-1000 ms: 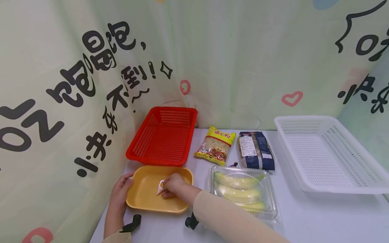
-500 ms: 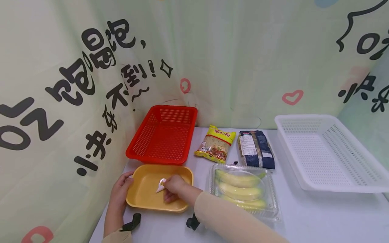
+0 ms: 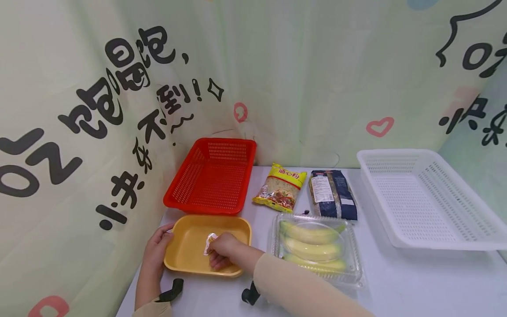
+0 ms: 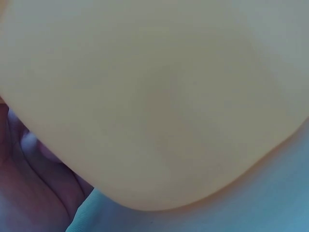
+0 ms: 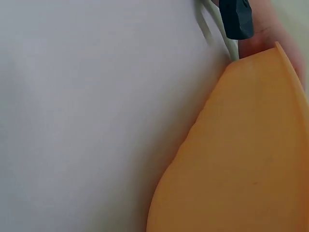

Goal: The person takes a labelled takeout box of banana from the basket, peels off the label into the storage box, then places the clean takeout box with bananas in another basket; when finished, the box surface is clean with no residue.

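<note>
A shallow yellow plastic tray (image 3: pixel 186 247) sits on the table at the lower left of the head view. My left hand (image 3: pixel 156 248) holds its left rim, the thumb over the edge. Inside the tray, my right hand (image 3: pixel 226 250) pinches a small white label-like piece (image 3: pixel 210 241) with coloured print; the fingers cover part of it, and whether it sticks to the tray floor cannot be told. The tray wall (image 4: pixel 159 121) fills most of the left wrist view, beside the left hand (image 4: pixel 36 179). In the right wrist view the tray side (image 5: pixel 241 154) hides the right fingers.
Behind the tray stands a red basket (image 3: pixel 215 180). A yellow pasta bag (image 3: pixel 282 187) and a dark blue bag (image 3: pixel 332 193) lie at the back. Right of the tray is a clear box (image 3: pixel 358 264) of bananas (image 3: pixel 314 251). Farther right stands a white basket (image 3: pixel 428 211).
The right hand has turned and shifted slightly within the tray, and the white piece under its fingers looks different in angle and shape. Tray and left hand stay in place.
</note>
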`<state>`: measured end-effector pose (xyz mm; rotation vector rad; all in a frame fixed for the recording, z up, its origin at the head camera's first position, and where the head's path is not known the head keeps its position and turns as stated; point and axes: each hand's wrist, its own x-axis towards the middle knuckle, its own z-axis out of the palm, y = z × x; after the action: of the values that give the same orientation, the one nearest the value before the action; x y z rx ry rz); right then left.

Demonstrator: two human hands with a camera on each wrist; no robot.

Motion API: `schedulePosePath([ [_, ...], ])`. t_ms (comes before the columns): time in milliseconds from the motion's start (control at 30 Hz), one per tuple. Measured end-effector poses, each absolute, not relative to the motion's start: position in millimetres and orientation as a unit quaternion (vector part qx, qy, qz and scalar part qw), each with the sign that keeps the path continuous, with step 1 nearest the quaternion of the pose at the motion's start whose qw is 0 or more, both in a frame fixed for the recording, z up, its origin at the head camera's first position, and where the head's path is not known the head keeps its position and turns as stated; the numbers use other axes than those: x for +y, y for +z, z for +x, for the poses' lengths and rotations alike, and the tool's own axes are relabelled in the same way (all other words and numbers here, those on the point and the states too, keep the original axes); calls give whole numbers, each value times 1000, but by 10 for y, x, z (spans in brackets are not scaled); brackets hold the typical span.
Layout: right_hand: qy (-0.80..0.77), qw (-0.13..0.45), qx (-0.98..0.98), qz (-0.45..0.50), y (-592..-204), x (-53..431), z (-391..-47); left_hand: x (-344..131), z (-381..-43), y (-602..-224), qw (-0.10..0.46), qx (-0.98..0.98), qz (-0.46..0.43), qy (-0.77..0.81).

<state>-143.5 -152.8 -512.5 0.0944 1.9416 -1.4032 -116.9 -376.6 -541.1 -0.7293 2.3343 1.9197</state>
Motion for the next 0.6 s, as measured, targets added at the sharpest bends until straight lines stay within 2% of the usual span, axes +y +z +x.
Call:
schedulePosePath([
  [200, -603, 355, 714, 22, -4957, -1485, -1462, -3786, -1173, -5415, 31, 747, -239, 620],
  [400, -638, 344, 689, -6, -4629, -1108, -1561, -3763, -1191, -5429, 39, 747, -241, 618],
  [600, -638, 326, 696, -49, -4429, -483, -1643, -3754, -1136, -5388, -61, 798, -262, 540],
])
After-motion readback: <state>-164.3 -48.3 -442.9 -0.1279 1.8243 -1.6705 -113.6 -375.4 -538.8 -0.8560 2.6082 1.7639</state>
